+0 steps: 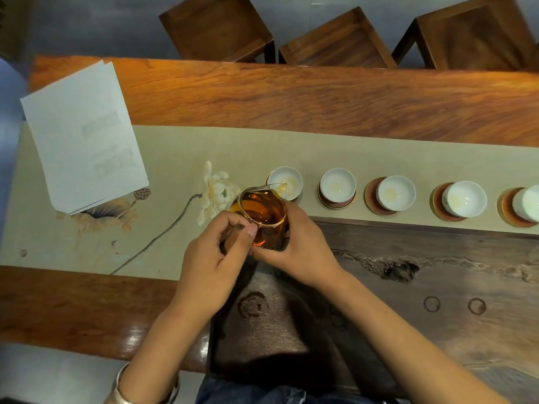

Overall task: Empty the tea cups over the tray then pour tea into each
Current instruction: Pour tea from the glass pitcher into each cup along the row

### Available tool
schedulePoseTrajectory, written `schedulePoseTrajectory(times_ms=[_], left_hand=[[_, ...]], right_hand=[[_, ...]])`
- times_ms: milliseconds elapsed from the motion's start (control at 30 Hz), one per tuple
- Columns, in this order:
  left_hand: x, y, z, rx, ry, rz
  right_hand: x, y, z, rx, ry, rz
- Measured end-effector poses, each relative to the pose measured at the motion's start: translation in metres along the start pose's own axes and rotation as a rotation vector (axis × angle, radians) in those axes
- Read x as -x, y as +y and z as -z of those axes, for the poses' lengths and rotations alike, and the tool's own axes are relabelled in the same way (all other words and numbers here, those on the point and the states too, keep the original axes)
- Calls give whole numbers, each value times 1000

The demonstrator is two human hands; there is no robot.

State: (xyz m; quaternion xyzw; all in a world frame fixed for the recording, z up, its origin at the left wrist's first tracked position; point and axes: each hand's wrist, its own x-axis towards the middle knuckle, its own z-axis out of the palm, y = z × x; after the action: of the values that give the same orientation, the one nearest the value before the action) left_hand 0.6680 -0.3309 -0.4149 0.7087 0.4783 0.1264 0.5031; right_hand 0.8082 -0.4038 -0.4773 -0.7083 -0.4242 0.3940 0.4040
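Note:
A glass pitcher (pixel 264 212) of amber tea is tilted, its spout over the leftmost white cup (pixel 287 179), and a thin stream of tea runs into that cup. My left hand (pixel 215 258) grips the pitcher's wooden handle. My right hand (pixel 300 243) cups the pitcher's right side and base. To the right, more white cups stand in a row on round saucers: the second cup (pixel 338 185), the third cup (pixel 395 192), the fourth cup (pixel 465 198) and a fifth cup (pixel 528 204) cut off by the frame edge. Each holds a little pale tea. The dark wooden tea tray (pixel 408 287) lies in front of them.
A beige runner (pixel 175 158) painted with a lotus covers the wooden table (pixel 291 97). White paper sheets (pixel 84 135) lie at the left. Three wooden stools (pixel 335 42) stand beyond the far edge. Wet ring marks dot the tray.

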Motion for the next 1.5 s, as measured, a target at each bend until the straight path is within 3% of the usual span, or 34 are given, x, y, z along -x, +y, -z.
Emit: schedulePoseTrajectory(times_ms=[1500], left_hand=[[3, -3, 4, -3, 4, 24]], right_hand=[[4, -7, -2, 0, -38, -67]])
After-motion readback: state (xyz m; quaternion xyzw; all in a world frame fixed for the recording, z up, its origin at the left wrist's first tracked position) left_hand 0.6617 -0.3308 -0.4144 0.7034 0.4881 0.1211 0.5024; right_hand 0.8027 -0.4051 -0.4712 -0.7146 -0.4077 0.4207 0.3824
